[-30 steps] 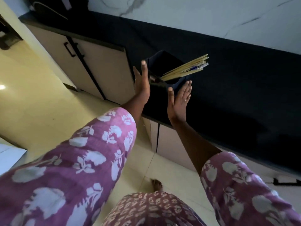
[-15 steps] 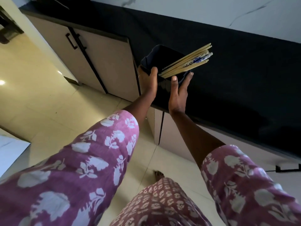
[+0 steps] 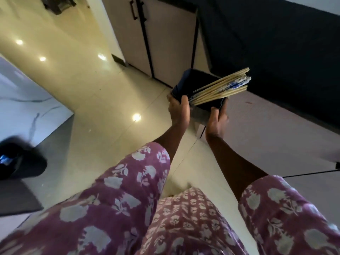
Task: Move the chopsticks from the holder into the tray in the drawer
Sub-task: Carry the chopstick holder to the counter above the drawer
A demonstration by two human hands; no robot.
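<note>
Cream floor tiles (image 3: 77,85) are seen at the left, with a dark blurred object (image 3: 20,161) at nine o'clock. The left hand (image 3: 179,111) is closed on the near left wall of the dark blue holder (image 3: 195,83), the thumb hooked over its rim. The holder is carried in the air in front of the cabinet doors (image 3: 165,43), off the black tabletop (image 3: 276,52). The chopsticks (image 3: 222,88) are kept inside it, their ends fanned toward two o'clock, above both hands. The right hand (image 3: 218,120) is clasped on the holder's near right corner from below. Purple floral sleeves (image 3: 119,196) are seen along six o'clock.
</note>
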